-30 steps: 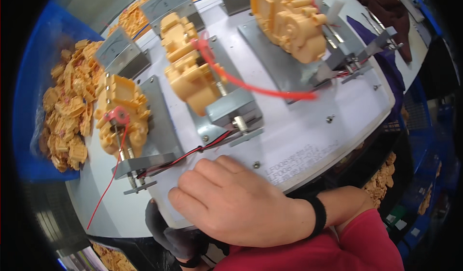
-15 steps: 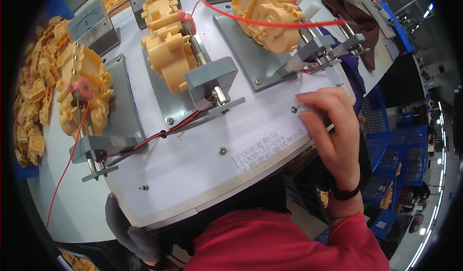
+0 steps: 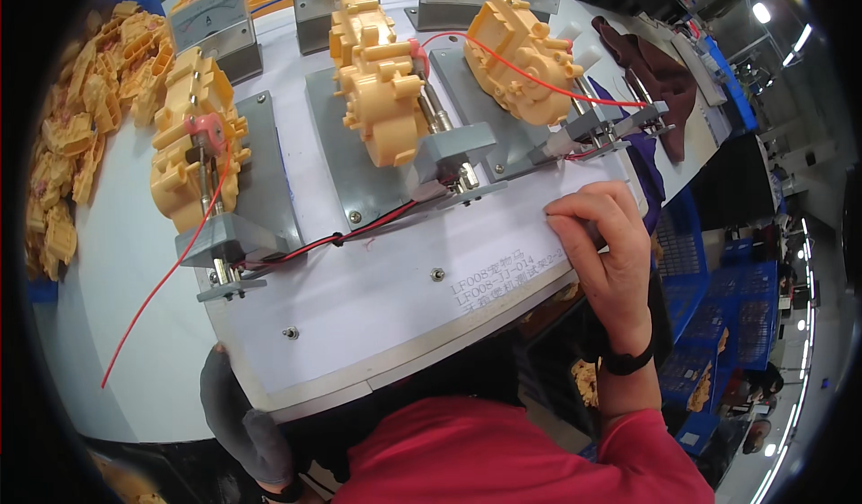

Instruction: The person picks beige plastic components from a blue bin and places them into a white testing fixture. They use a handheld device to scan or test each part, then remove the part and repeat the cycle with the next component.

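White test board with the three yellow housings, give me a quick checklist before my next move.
1. Right hand on the white board edge: ok, resting on its right side.
2. Left hand, gloved, at the near-left edge: ok.
3. Middle yellow housing seated on its grey plate: ok.
4. Left yellow housing seated: ok.
5. Red wire tidy: not ok, trailing off the board.
6. Clamps fully closed: cannot tell.

A heap of loose yellow parts (image 3: 67,145) lies at the left. Grey meters (image 3: 211,21) line the far edge. A brown cloth (image 3: 660,73) and blue crates (image 3: 718,324) sit right.
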The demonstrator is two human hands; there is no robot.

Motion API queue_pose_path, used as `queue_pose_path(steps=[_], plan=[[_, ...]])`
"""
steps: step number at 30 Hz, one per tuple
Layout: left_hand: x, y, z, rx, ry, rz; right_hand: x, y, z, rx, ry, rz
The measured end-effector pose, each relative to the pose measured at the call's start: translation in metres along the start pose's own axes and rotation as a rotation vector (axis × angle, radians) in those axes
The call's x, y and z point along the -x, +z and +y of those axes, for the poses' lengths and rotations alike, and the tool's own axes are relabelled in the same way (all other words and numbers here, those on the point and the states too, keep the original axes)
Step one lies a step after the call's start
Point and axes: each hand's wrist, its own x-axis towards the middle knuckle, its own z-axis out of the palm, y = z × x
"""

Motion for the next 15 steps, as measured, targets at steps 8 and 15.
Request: queue_pose_path(steps=[8,15], plan=[[0.000,0.006,0.003,0.034,-0.017,0.014,-0.012,-0.004,-0.041,-0.106,-0.266,0.057],[-0.001,0.006,-0.010,-0.221,0.193,0.028,-0.009,0.071,-0.106,-0.335,-0.401,-0.001]])
